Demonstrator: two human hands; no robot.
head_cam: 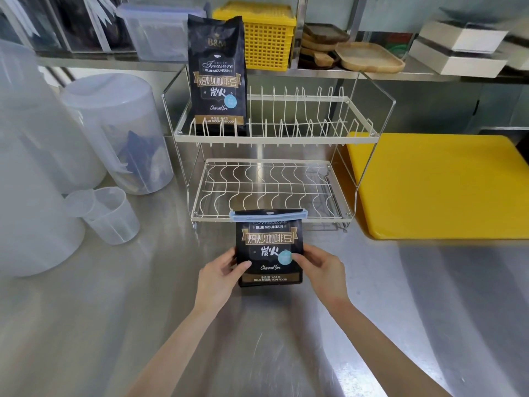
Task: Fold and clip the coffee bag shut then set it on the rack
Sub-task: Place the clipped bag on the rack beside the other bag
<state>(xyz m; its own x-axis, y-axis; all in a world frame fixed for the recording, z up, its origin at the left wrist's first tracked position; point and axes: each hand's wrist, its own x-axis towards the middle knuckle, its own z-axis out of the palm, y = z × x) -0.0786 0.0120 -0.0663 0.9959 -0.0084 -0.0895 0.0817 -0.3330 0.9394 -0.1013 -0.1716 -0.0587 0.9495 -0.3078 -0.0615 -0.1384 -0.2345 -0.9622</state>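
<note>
A black coffee bag [268, 245] stands upright on the steel counter, just in front of the two-tier wire rack [274, 138]. Its top is folded over and a light blue clip [268, 215] spans the fold. My left hand [221, 275] grips the bag's lower left side, thumb on the front. On the lower right side my right hand [317, 267] holds it the same way. A second, taller coffee bag [217, 75] of the same brand, with no clip, stands on the left end of the rack's upper tier.
Translucent plastic jugs [114, 130] and a small measuring cup [110, 214] crowd the left of the counter. A yellow cutting board [438, 184] lies to the right of the rack. Behind, a shelf carries a yellow basket [266, 38], wooden trays [369, 57] and white boxes.
</note>
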